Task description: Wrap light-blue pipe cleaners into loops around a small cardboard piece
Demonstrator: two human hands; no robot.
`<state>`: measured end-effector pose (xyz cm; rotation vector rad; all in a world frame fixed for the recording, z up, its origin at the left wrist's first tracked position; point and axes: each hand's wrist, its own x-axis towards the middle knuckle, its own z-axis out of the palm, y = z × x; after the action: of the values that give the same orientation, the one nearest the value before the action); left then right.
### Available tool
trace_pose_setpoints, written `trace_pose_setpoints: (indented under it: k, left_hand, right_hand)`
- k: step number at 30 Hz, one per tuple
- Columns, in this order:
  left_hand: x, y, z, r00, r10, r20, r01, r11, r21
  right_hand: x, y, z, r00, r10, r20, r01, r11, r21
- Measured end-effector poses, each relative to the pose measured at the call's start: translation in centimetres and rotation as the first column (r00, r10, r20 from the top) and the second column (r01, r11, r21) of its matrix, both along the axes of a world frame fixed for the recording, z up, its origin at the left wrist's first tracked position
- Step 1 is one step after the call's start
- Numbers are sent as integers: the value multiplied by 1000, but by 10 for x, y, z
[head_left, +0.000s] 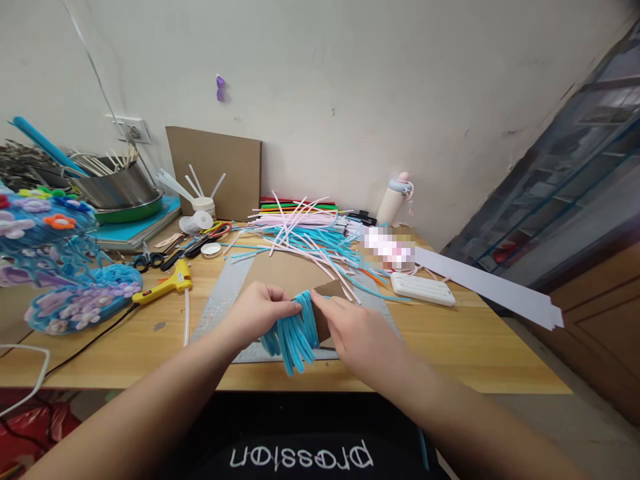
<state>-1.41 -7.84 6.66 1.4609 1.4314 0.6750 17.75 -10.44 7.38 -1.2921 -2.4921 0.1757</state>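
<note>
We find the work partway along. The left hand (267,310) is clamped on a bunch of turquoise fuzzy chenille stems (295,343), thumb and fingers pinching near the top; the right hand (353,327) closes on a small brown piece of cardboard (323,327) just beside, its fingertips touching the bunch. The bunch is up in the hands, over a grey cutting mat (220,293) and a larger tan cardboard sheet (283,267). Done, as we judge it: a good number of stems gathered and bent together at the top. Not done: the lower ends hang spread, and we see no binding, though fingers hide part. Much material lies unused behind: loose turquoise stems (333,247) and pale pink stems (273,220). To the left, a blue oval piece set with lilac flowers (93,300) looks well advanced; a yellow glue gun (163,287) rests beside it, out of both hands.
</note>
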Motion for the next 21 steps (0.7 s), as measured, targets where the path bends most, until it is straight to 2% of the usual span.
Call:
trace_pose_setpoints:
  k: [3, 5, 9, 12, 15, 17, 19, 21]
  left_hand:
    - [2, -2, 0, 986, 70, 149, -61, 996, -65]
    - [0, -3, 1, 969, 117, 217, -103, 992, -74]
    - [-7, -1, -1, 926, 175, 334, -171, 984, -44]
    - [-13, 1, -6, 889, 193, 416, -184, 981, -63]
    - [-17, 1, -7, 859, 185, 478, -162, 983, -91]
    - [-19, 1, -5, 845, 161, 511, -126, 987, -103]
    - [-21, 0, -2, 834, 116, 540, -57, 991, -124]
    - [-22, 1, 1, 836, 36, 547, 60, 986, -157]
  right_hand:
    - [-1, -3, -13, 999, -17, 45, 13, 996, 89]
    - [0, -5, -20, 1000, -7, 12, 6, 992, 125]
    - [7, -10, -32, 970, 57, -236, -33, 994, 106]
    - [8, -13, -40, 869, 102, -485, -84, 995, 58]
    - [7, -13, -44, 741, 1, -671, -95, 990, -103]
    - [7, -11, -43, 685, -149, -713, -134, 936, -325]
    - [10, -5, -40, 689, -216, -692, -273, 807, -524]
    - [14, 3, -35, 748, -149, -647, -420, 649, -635]
